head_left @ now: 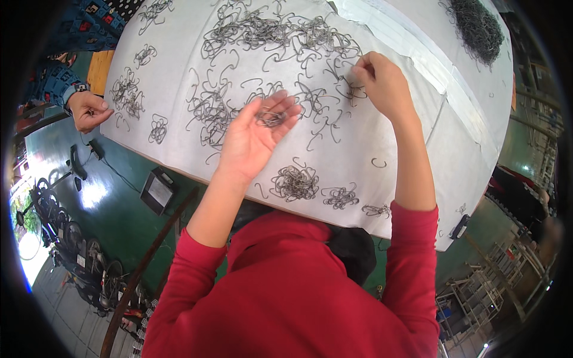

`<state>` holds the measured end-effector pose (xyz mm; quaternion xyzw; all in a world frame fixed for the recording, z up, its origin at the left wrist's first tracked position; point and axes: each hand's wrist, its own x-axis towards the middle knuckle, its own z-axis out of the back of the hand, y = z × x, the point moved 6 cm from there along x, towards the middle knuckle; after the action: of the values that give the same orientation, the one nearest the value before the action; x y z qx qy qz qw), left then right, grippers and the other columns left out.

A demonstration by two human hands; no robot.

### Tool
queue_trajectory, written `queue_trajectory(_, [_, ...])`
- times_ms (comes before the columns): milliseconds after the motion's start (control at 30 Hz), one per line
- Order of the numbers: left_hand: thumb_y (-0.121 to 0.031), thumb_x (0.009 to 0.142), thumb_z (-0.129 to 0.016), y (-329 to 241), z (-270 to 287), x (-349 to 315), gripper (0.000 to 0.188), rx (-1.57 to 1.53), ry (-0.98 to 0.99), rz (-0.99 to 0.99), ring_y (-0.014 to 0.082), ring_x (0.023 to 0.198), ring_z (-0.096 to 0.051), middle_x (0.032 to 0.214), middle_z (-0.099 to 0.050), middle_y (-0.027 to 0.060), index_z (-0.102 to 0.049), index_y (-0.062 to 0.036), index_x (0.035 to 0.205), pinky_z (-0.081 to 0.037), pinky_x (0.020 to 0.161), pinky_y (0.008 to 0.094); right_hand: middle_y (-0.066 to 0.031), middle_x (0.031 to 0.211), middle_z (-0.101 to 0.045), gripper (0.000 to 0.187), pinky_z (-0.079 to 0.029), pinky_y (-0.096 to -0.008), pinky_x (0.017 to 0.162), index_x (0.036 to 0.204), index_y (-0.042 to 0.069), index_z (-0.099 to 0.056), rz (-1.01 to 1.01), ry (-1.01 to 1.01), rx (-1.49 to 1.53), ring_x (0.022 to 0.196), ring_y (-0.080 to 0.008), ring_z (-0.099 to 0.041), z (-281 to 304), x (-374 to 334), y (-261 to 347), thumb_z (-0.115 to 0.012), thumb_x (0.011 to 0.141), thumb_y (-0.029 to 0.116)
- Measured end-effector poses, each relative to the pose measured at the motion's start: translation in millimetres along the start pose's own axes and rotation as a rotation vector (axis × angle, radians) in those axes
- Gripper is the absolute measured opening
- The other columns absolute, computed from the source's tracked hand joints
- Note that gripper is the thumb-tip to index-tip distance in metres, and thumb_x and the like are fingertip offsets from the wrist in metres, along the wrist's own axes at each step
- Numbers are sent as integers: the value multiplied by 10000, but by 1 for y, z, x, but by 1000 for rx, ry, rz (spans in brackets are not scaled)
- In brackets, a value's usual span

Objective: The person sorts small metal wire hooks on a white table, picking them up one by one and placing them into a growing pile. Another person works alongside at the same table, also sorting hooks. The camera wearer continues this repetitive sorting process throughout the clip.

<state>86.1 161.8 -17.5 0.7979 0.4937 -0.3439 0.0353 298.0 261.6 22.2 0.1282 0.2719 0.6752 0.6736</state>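
Observation:
My left hand is turned palm up over the table, a small bunch of S-shaped wire hooks lying across its slightly bent fingers. To the right, my right hand points down at the edge of the scattered hooks, its thumb and fingertips drawn together. Hooks lie right under those fingertips; what is pinched, if anything, cannot be made out. Loose dark wire hooks spread around and beyond my left hand. A larger heap of hooks stretches along the far side.
Nearest me on the white-covered table sit a round pile of hooks and smaller bunches. A dense dark heap stands far right. At the left, another person's hand rests by the table edge near more hooks.

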Motion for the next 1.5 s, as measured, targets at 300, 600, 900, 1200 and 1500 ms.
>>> queue_trajectory(300, [-227,982,-377,38,-27,24,385,-55,11,103,342,1121,-526,1133,-549,205,-481,90,1174,-477,953,403,-66,804,-616,107,-453,-309,649,847,53,-667,12,-11,147,709,-181,-569,9,-30,-30,-673,778,133])
queue_trajectory(600, [-205,955,-475,16,-3,10,312,45,-49,-12,277,1031,-576,1030,-589,140,-529,44,1136,-507,900,362,-44,821,-586,38,-464,-343,664,802,91,-665,-4,39,36,729,-211,-596,5,-44,-24,-641,773,98])
queue_trajectory(900, [-160,931,-517,11,-2,-3,322,108,-31,-2,219,980,-586,1011,-591,102,-517,30,1191,-515,879,322,-52,903,-568,297,-476,-340,681,1036,170,-649,180,-85,-29,745,-227,-594,-4,-10,0,-492,823,37])
queue_trajectory(1200, [-172,925,-482,-9,-2,-11,348,29,-18,-39,244,1000,-582,1021,-599,127,-518,54,1187,-504,885,344,-50,936,-584,296,-469,-331,693,1053,188,-669,145,-171,-234,781,-236,-596,8,14,-10,-498,850,56])
queue_trajectory(1500, [-175,929,-475,-14,11,-11,343,23,-38,-51,250,1006,-581,1023,-602,126,-525,51,1182,-501,889,353,-40,875,-596,200,-466,-330,653,914,131,-680,42,-202,-106,738,-211,-594,17,-2,-38,-532,815,42])
